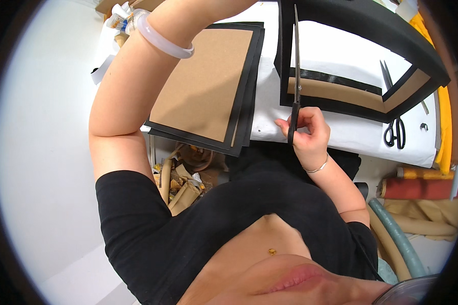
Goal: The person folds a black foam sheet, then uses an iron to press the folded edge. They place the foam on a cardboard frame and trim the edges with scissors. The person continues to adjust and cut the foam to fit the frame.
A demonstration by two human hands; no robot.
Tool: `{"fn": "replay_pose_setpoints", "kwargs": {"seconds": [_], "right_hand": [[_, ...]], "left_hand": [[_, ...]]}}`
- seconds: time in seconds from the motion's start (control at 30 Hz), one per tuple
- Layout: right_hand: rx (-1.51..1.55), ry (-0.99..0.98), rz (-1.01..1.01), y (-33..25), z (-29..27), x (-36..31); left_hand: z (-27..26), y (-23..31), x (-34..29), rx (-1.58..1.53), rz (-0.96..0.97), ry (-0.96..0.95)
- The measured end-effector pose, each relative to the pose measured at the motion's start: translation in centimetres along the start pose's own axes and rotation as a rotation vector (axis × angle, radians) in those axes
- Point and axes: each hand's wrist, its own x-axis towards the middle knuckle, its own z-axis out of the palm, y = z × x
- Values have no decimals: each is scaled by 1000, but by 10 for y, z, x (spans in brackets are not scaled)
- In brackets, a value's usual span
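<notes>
My right hand [310, 133] is closed around the black handles of a pair of scissors [295, 109]. Their long blades point away from me and lie close together, passing in front of the left side of a black-covered box frame [364, 109]. Bare brown board shows on the frame's inner walls, and its middle is open to the white table covering. From the left my left arm reaches up past the top edge, so the left hand is out of sight. Below that forearm lies a stack of brown boards with black borders [208, 81].
A second pair of black-handled scissors [395, 133] lies at the right, partly behind the frame. Yellow material [444, 127] hangs along the table's right edge. Below are a red roll [417, 188], a teal roll [397, 236] and a heap of scraps [180, 185].
</notes>
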Motion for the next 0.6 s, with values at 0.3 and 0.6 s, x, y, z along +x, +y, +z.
{"fn": "replay_pose_setpoints", "kwargs": {"seconds": [0.3,0.6], "right_hand": [[106,-270,90,-1,-40,-26],[-292,-597,-136,-16,-152,-58]], "left_hand": [[17,3,-10,107,219,102],[65,34,-37,18,297,307]]}}
